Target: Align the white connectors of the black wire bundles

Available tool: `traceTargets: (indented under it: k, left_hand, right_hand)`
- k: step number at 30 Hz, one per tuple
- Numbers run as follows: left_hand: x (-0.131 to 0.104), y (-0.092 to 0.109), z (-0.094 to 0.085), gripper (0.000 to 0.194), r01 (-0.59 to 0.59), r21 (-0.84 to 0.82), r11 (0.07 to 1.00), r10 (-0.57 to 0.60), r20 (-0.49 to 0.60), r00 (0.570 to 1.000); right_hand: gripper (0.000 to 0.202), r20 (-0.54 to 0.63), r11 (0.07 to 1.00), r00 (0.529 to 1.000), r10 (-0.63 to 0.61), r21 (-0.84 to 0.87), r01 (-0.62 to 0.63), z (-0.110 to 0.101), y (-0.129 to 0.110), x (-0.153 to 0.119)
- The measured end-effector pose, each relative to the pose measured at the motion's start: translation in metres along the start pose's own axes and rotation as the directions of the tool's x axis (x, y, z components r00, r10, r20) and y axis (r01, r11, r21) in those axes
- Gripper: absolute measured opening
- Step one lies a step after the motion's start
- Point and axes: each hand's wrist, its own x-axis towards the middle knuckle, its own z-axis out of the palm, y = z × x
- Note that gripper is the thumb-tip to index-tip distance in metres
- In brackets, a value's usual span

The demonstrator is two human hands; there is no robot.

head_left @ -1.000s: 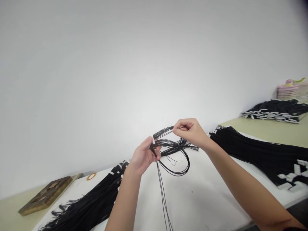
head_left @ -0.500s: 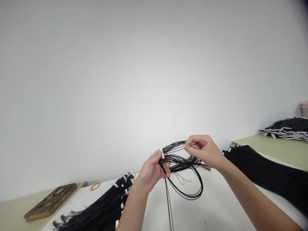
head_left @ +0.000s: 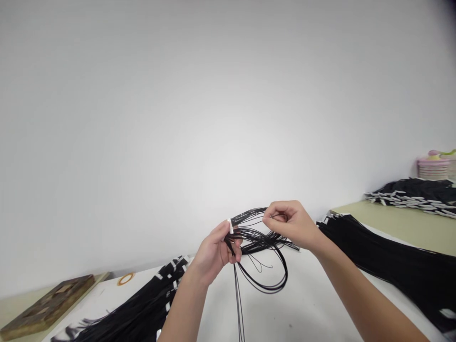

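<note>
Left hand [head_left: 216,251]: closed on the white-tagged end of a thin black cord bundle [head_left: 256,240], held above the white table [head_left: 306,304].
Right hand [head_left: 290,223]: pinched shut on one strand.
Technique: the strand is best drawn free slowly, loops kept untangled.
Surroundings: cord piles [head_left: 384,256] are seen alongside.

Thin glossy black cords [head_left: 265,266], smooth matt white table [head_left: 306,308], worn wooden board [head_left: 46,308]

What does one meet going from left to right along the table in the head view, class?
Wooden block → orange ring → left cord pile → left hand → right hand → long black cord bundle → pink stack.
</note>
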Motion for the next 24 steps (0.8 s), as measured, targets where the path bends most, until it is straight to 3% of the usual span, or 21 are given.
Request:
traceTargets:
  k: [4,8,19,24]
  left_hand:
    - [0.0004,-0.0005,0.0006,0.025,-0.005,0.018,1.0,0.005,-0.017,1.0]
    - [-0.0009,0.0003,0.0028,0.025,-0.022,0.038,0.999,0.024,-0.035,0.999]
    - [-0.0024,0.0011,0.0071,0.028,-0.088,0.142,0.986,0.089,-0.002,0.996]
    - [-0.0035,0.0027,0.0073,0.027,-0.09,0.142,0.986,0.092,-0.009,0.996]
  right_hand:
    - [0.01,-0.091,0.993,0.994,-0.062,-0.11,0.052,0.0013,0.0001,-0.001]
    - [0.01,-0.099,0.979,0.991,-0.086,-0.192,0.066,0.0015,0.0014,-0.0027]
    - [0.01,-0.061,1.0,0.998,0.005,0.014,-0.004,0.0043,0.0015,-0.0037]
    - [0.007,-0.083,0.998,0.995,-0.048,-0.052,0.044,0.0061,0.0008,-0.005]
